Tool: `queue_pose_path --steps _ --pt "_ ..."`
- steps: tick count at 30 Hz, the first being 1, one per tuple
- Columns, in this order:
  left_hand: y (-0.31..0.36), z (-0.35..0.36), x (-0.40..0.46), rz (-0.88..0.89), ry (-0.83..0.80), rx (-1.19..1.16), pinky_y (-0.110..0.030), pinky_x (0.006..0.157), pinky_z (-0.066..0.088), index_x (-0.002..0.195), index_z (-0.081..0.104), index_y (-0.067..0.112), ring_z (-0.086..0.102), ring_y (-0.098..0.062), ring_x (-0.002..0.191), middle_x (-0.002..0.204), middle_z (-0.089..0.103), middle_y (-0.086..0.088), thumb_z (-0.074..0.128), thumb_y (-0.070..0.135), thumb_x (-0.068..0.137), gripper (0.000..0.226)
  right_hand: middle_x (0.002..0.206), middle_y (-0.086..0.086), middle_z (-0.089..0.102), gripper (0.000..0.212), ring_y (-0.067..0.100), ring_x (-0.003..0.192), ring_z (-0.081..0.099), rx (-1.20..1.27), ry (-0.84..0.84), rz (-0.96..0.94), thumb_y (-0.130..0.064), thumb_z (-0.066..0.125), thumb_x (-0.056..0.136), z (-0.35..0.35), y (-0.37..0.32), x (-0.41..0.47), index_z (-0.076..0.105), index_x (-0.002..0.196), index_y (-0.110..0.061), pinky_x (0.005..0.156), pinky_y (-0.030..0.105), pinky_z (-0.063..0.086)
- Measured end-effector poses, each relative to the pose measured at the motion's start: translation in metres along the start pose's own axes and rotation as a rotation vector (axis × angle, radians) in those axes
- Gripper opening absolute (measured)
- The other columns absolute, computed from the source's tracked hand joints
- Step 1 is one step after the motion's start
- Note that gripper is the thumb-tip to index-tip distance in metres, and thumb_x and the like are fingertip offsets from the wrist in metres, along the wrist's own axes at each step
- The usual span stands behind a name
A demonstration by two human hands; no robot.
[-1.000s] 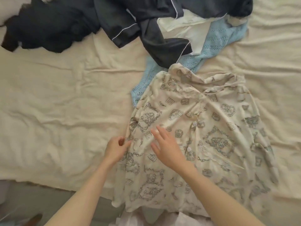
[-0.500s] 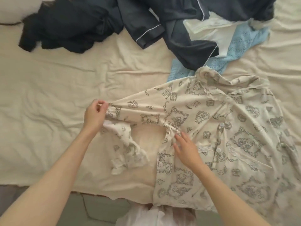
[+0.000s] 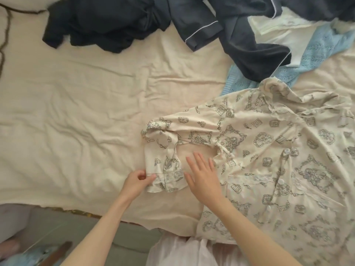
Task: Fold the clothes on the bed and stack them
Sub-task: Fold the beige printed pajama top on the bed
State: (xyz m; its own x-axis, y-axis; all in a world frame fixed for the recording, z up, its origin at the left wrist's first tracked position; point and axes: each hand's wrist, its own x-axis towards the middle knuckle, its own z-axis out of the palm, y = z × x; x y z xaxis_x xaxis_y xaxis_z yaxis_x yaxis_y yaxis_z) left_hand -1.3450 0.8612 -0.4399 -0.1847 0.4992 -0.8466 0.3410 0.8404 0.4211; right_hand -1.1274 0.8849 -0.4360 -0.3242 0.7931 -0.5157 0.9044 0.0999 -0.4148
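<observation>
Cream printed pajama top (image 3: pixel 269 150) lies spread, sleeve (image 3: pixel 163 150) bent toward its lace cuff.

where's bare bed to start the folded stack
Bare sheet lies left of the printed shirt's sleeve, below the dark clothes. A smaller patch lies between sleeve and shirt body, under the right hand. Top right is crowded with navy, white and blue garments.

From my feed the printed shirt (image 3: pixel 288 150) runs off the frame at 3 o'clock, so I can't see its far sleeve. The dark clothes (image 3: pixel 240 35) at 12 o'clock are cut by the top edge and cover part of the blue knit (image 3: pixel 317 52). Floor items at 7 o'clock are blurred.
</observation>
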Motion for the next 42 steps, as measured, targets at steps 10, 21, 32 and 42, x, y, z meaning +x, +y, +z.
queue_pose_path --steps 10,21,32,42 --pt "0.024 -0.137 0.005 0.161 0.575 -0.347 -0.010 0.051 0.046 0.099 0.058 0.010 0.056 -0.012 0.072 0.084 0.060 0.001 0.066 0.011 0.085 0.016 0.127 0.010 0.059 0.033 0.027 0.120 0.053 0.243 0.065 -0.148 -0.018 0.056 0.094 -0.006 -0.050 0.008 0.059 0.125 -0.006 0.100 0.039 0.040" --pt "-0.007 -0.112 0.041 -0.138 0.728 -0.501 -0.030 0.082 0.046 0.117 0.056 0.002 0.057 -0.023 0.095 0.117 0.061 -0.014 0.064 0.021 0.087 0.036 0.126 0.004 0.053 0.032 0.028 0.117 0.047 -0.133 0.157 -0.090 -0.026 0.049 0.095 -0.027 -0.064 0.083 0.056 0.124 -0.016 0.089 0.040 0.035" --pt "-0.020 -0.121 0.025 -0.058 0.521 -0.804 -0.014 0.056 0.044 0.088 0.065 0.015 0.058 -0.003 0.067 0.068 0.064 0.012 0.063 0.010 0.088 0.005 0.112 0.005 0.058 0.023 0.028 0.106 0.049 -0.475 0.063 -0.099 -0.013 0.042 0.094 -0.020 -0.062 0.118 0.058 0.111 -0.014 0.081 0.036 0.031" --pt "-0.067 -0.114 -0.017 -0.017 0.448 -0.596 -0.031 0.079 0.047 0.087 0.063 0.015 0.056 -0.011 0.081 0.088 0.061 0.003 0.062 0.014 0.089 0.002 0.090 0.008 0.064 0.003 0.029 0.082 0.058 -0.248 0.271 -0.271 -0.006 0.063 0.082 -0.023 -0.043 0.051 0.062 0.080 -0.005 0.073 0.044 0.046"
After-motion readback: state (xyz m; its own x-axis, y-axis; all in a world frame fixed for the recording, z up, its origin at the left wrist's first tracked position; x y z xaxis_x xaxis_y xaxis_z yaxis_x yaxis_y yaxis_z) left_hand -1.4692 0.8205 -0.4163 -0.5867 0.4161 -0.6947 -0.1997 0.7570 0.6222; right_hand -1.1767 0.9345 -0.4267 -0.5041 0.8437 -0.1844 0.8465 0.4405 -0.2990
